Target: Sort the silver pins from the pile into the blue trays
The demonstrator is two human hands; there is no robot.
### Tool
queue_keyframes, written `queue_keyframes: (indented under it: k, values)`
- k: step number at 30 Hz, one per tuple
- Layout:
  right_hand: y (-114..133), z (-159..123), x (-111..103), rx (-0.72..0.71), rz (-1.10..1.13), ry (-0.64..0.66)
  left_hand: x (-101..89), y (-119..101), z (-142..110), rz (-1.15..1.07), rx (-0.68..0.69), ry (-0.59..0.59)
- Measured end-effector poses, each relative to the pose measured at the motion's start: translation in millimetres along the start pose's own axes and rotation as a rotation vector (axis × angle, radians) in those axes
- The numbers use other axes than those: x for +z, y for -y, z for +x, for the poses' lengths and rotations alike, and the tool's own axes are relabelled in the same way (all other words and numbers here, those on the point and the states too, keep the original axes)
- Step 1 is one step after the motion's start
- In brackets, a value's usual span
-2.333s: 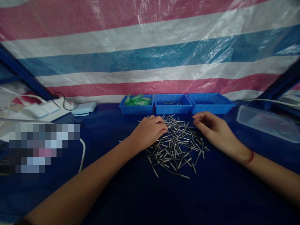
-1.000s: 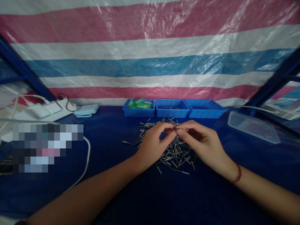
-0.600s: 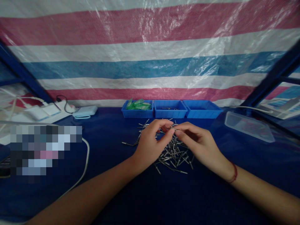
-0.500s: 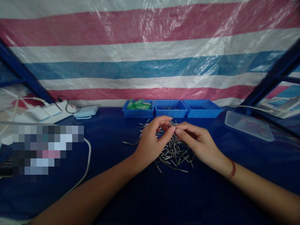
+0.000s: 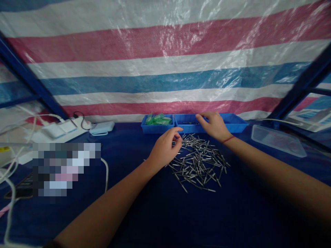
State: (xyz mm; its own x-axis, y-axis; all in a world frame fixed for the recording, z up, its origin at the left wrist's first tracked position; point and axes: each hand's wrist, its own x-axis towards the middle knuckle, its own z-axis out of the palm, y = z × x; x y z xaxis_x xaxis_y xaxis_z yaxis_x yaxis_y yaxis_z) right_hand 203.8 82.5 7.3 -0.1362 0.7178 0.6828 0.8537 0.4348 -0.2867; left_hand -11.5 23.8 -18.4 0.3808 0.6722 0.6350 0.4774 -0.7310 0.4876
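A pile of silver blind rivets (image 5: 199, 160) lies on the dark blue tabletop (image 5: 165, 213). My left hand (image 5: 164, 147) is at the pile's upper left side, fingers loosely curled and apart from the thumb; nothing shows between them. My right hand (image 5: 214, 126) reaches over the front of the middle blue tray (image 5: 187, 129), close to the right blue tray (image 5: 236, 128). Its thumb and fingers are apart, and I see no rivet in them. A few rivets lie inside the middle tray, partly hidden by this hand.
Green plastic packets (image 5: 159, 119) fill the left blue tray (image 5: 157, 129). To the right lies a clear plastic lid (image 5: 278, 141). A power strip (image 5: 62, 129), a light blue case (image 5: 102, 128) and white cables (image 5: 106, 172) are at left. Striped sheeting (image 5: 165, 82) hangs behind.
My hands, earlier together over the pile around a rivet, have parted. The right went up and forward to the trays; the left stayed by the pile. The view shifted slightly.
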Motion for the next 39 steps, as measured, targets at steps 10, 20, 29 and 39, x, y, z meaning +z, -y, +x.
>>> queue_keyframes:
  k: [10,20,29,39]
  values:
    - [-11,-69,-24,0.270,0.258,0.035,9.0,1,2,0.351,0.085,0.257]
    - [-17,-73,-11,0.348,0.355,0.029,8.4,-5,9,0.362,0.153,0.323]
    - [-20,-74,-9,0.359,0.368,0.032,17.3,-12,9,0.306,0.202,0.392]
    - [-16,-73,-11,0.340,0.394,0.044,11.3,-7,11,0.331,0.051,0.360]
